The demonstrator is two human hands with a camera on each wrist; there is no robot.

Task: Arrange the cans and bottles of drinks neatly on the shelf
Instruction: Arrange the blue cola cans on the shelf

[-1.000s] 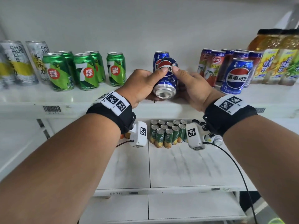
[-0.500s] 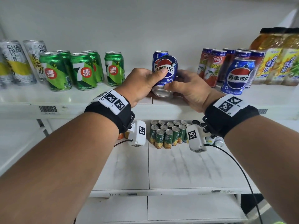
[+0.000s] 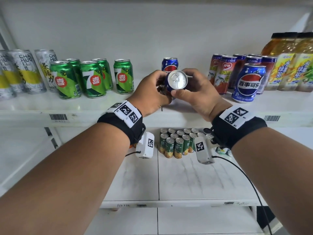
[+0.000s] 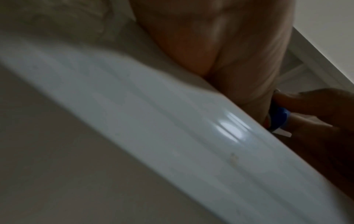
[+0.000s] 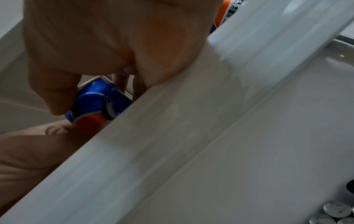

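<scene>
Right now your left hand [image 3: 153,92] and right hand [image 3: 196,94] both grip the same blue Pepsi can [image 3: 177,80] at the centre of the head view, just above the front part of the upper shelf [image 3: 101,107]. You have it tipped so its silver pull-tab top faces the camera; your left fingers curl round its left side and your right thumb and fingers wrap the right side and underside. In the right wrist view the can [image 5: 95,103] shows blue with an orange-red band between your thumb and palm, just behind the shelf's front lip; the left wrist view is blurred and gives only a sliver of blue at its right edge. Directly behind the held can, a second Pepsi can [image 3: 169,64] stands upright toward the back of the shelf. A third Pepsi can [image 3: 249,83] stands upright right of centre, in front of a cluster of red fruit-drink cans [image 3: 224,75]. At the upper right stand the green tea bottles [image 3: 291,65]. Left of centre you have five green 7-Up cans [image 3: 93,78], one set a little apart on the right, and tall white and yellow cans [image 3: 22,72] at the far left. On the lower shelf [image 3: 186,180], between your wrists, small green cans [image 3: 177,143] stand packed together.
</scene>
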